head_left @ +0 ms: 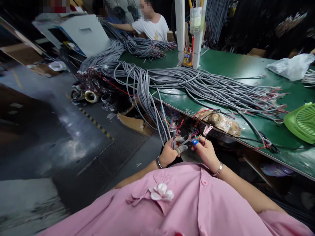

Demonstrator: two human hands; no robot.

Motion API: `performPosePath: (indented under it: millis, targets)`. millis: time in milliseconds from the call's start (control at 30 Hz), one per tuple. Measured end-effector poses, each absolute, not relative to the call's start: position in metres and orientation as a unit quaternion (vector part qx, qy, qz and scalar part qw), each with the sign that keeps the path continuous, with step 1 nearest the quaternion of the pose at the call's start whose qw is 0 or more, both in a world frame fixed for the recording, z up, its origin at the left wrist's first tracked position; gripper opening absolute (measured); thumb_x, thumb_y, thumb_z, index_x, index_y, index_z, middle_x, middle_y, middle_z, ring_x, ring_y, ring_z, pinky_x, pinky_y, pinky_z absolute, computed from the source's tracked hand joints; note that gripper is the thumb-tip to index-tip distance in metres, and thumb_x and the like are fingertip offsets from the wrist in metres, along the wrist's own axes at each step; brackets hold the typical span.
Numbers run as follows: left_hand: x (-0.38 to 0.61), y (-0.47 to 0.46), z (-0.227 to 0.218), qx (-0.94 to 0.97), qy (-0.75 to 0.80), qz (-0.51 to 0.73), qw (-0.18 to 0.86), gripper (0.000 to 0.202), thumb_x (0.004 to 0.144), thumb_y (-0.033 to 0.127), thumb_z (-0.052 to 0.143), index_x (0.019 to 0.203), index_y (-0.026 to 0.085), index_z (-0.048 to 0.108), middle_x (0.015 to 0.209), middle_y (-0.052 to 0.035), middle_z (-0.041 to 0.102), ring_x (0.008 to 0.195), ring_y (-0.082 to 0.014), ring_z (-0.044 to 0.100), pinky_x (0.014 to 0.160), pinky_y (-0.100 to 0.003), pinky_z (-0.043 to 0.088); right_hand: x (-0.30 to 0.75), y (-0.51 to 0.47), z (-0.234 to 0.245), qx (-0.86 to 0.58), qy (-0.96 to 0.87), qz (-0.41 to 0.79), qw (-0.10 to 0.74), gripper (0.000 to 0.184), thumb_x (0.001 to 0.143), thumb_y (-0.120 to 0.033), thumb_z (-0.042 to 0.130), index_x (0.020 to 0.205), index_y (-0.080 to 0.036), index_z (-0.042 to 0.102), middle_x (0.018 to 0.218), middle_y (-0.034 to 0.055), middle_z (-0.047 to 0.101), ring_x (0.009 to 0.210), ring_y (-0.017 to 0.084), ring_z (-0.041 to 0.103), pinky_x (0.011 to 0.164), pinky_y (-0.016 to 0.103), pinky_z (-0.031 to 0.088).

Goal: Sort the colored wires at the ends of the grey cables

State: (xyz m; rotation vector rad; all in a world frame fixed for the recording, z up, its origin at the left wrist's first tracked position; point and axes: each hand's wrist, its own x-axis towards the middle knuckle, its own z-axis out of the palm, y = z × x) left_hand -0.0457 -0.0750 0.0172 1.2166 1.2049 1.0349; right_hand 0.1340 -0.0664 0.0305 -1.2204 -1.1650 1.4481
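Observation:
My left hand (pixel 170 153), with grey covers on its fingertips, is closed around several grey cables (pixel 173 139) whose stripped ends show thin coloured wires (pixel 179 126). In front of my body, my right hand (pixel 205 151) pinches the end of one grey cable that reaches across from the left hand. Blue tape (pixel 195 142) wraps the right thumb. Small coloured wires fan out at the right fingertips. Just above that hand is a pink clip (pixel 207 130), close to the table edge. More grey cables (pixel 147 95) hang off the table towards my left hand.
Bundles of grey cable (pixel 192 78) lie along the green table (pixel 226 62). A green plastic basket (pixel 301 123) is at the right, near a clear plastic bag (pixel 291 67). A white post (pixel 180 32) rises from the table. Behind it is a person in a white shirt (pixel 154 28). An opened cardboard box (pixel 134 121) sits below.

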Motion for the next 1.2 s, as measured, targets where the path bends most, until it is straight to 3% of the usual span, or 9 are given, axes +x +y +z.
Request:
performPosePath:
  millis: [200, 400, 600, 667, 733, 833, 933, 1067, 1200]
  targets:
    - [-0.039, -0.075, 0.013, 0.497, 0.521, 0.477, 0.505, 0.035, 0.071, 0.040, 0.079, 0.085, 0.016, 0.059, 0.054, 0.0065, 0.055, 0.042, -0.0063, 0.050, 0.046, -0.019, 0.041, 0.133, -0.068, 0.023, -0.482, -0.352, 0.652, 0.468, 0.033, 0.081, -0.048, 0.064, 0.077, -0.016, 0.056, 0.062, -0.0002, 0.061, 0.037, 0.002, 0.030, 0.036, 0.019, 0.016]
    - [-0.036, -0.077, 0.013, 0.506, 0.525, 0.475, 0.493, 0.036, 0.070, 0.042, 0.079, 0.084, 0.015, 0.060, 0.053, 0.0047, 0.058, 0.047, -0.0084, 0.054, 0.053, -0.020, 0.045, 0.131, -0.062, 0.023, -0.466, -0.187, 0.715, 0.487, 0.030, 0.069, -0.033, 0.077, 0.076, -0.018, 0.052, 0.068, -0.0057, 0.053, 0.040, 0.000, 0.027, 0.035, 0.015, 0.012]
    - [-0.039, -0.069, -0.001, 0.442, 0.552, 0.494, 0.506, 0.039, 0.074, 0.051, 0.073, 0.083, 0.017, 0.057, 0.049, 0.0061, 0.055, 0.039, -0.0062, 0.045, 0.041, -0.017, 0.033, 0.130, -0.065, 0.018, -0.354, -0.171, 0.769, 0.504, 0.028, 0.072, -0.026, 0.077, 0.079, -0.020, 0.050, 0.064, -0.0092, 0.040, 0.044, 0.002, 0.019, 0.037, 0.015, 0.012]
    - [-0.039, -0.066, -0.004, 0.431, 0.560, 0.499, 0.501, 0.039, 0.073, 0.052, 0.074, 0.082, 0.016, 0.059, 0.048, 0.0056, 0.054, 0.039, -0.0063, 0.044, 0.040, -0.017, 0.031, 0.130, -0.069, 0.017, -0.352, -0.247, 0.758, 0.491, 0.022, 0.075, -0.027, 0.074, 0.083, -0.021, 0.054, 0.060, -0.0095, 0.037, 0.044, 0.004, 0.020, 0.038, 0.016, 0.015]
    - [-0.038, -0.064, -0.005, 0.431, 0.560, 0.505, 0.496, 0.039, 0.072, 0.050, 0.075, 0.084, 0.015, 0.061, 0.050, 0.0046, 0.056, 0.039, -0.0064, 0.044, 0.039, -0.018, 0.031, 0.130, -0.072, 0.019, -0.361, -0.374, 0.701, 0.488, 0.016, 0.078, -0.027, 0.071, 0.087, -0.021, 0.060, 0.062, -0.0070, 0.042, 0.048, 0.006, 0.029, 0.042, 0.018, 0.026]
    - [-0.037, -0.063, -0.004, 0.431, 0.547, 0.512, 0.503, 0.036, 0.071, 0.046, 0.077, 0.082, 0.014, 0.063, 0.050, 0.0045, 0.056, 0.040, -0.0059, 0.043, 0.040, -0.018, 0.031, 0.132, -0.075, 0.029, -0.345, -0.588, 0.550, 0.482, 0.007, 0.081, -0.024, 0.068, 0.087, -0.019, 0.067, 0.087, 0.0023, 0.057, 0.069, 0.011, 0.049, 0.063, 0.024, 0.044]
    - [-0.039, -0.059, -0.001, 0.401, 0.527, 0.528, 0.531, 0.035, 0.069, 0.043, 0.079, 0.076, 0.014, 0.061, 0.050, 0.0052, 0.054, 0.039, -0.0049, 0.042, 0.039, -0.017, 0.028, 0.134, -0.078, 0.041, -0.267, -0.711, 0.485, 0.432, 0.008, 0.085, -0.021, 0.063, 0.089, -0.019, 0.069, 0.104, 0.0074, 0.059, 0.088, 0.016, 0.057, 0.078, 0.030, 0.047]
    - [-0.061, -0.050, 0.011, 0.305, 0.391, 0.562, 0.662, 0.030, 0.072, 0.035, 0.077, 0.072, 0.015, 0.056, 0.048, 0.0074, 0.047, 0.034, -0.0028, 0.035, 0.037, -0.015, 0.023, 0.136, -0.081, 0.047, -0.189, -0.743, 0.533, 0.358, 0.012, 0.088, -0.023, 0.062, 0.096, -0.019, 0.070, 0.099, 0.0084, 0.067, 0.086, 0.017, 0.063, 0.078, 0.030, 0.050]
    - [-0.095, -0.048, 0.023, 0.230, 0.212, 0.556, 0.770, 0.021, 0.078, 0.023, 0.067, 0.066, 0.014, 0.052, 0.045, 0.0093, 0.033, 0.030, -0.0010, 0.022, 0.034, -0.015, 0.020, 0.129, -0.070, 0.043, -0.304, -0.658, 0.551, 0.413, 0.017, 0.090, -0.030, 0.063, 0.102, -0.021, 0.068, 0.091, 0.0059, 0.070, 0.075, 0.016, 0.061, 0.069, 0.028, 0.050]
